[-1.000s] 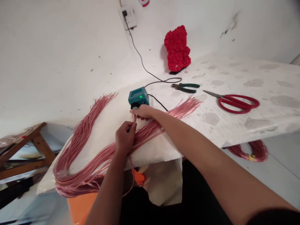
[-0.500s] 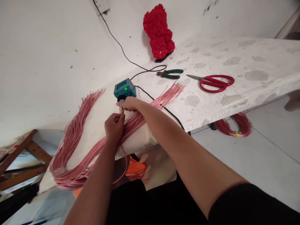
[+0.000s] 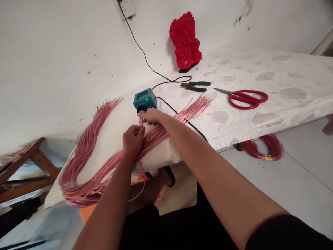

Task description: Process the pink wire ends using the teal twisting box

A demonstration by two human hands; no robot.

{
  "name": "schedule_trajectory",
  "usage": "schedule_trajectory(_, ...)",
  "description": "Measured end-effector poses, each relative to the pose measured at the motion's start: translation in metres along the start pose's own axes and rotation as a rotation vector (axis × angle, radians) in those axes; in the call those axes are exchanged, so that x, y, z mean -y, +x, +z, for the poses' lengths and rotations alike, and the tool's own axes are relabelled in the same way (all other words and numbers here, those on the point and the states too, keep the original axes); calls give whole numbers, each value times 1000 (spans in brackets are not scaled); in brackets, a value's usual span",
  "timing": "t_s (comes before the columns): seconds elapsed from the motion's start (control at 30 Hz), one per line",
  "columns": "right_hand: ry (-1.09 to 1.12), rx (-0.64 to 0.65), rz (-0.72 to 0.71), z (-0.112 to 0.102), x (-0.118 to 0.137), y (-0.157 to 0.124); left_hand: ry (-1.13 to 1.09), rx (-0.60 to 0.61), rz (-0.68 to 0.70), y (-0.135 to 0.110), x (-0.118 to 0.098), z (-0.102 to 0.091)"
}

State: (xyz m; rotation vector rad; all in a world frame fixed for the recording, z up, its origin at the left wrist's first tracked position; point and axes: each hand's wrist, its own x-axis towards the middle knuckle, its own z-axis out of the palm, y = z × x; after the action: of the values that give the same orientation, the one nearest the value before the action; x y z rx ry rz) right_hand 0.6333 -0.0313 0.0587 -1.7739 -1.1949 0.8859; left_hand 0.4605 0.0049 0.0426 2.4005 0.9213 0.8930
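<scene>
Head view, left grip [image 3: 134, 139] pinching pink strand [image 3: 141, 122], right grip [image 3: 153, 116] unclear, device [image 3: 144, 96] markings illegible

A single view looks from the wearer's head, near and above the small, box-shaped teal machine [image 3: 143, 98]; it faces forward and down, taking in the flat, spotted white wall [image 3: 78, 45] behind the machine.

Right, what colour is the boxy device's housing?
The housing is teal, showing best in the head view.
</scene>
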Motion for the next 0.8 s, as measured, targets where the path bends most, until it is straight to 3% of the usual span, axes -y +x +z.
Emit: schedule_trajectory(0.8, 46, -7, -135, 4, -8, 6, -98, 63, -4, -3, 2, 0)
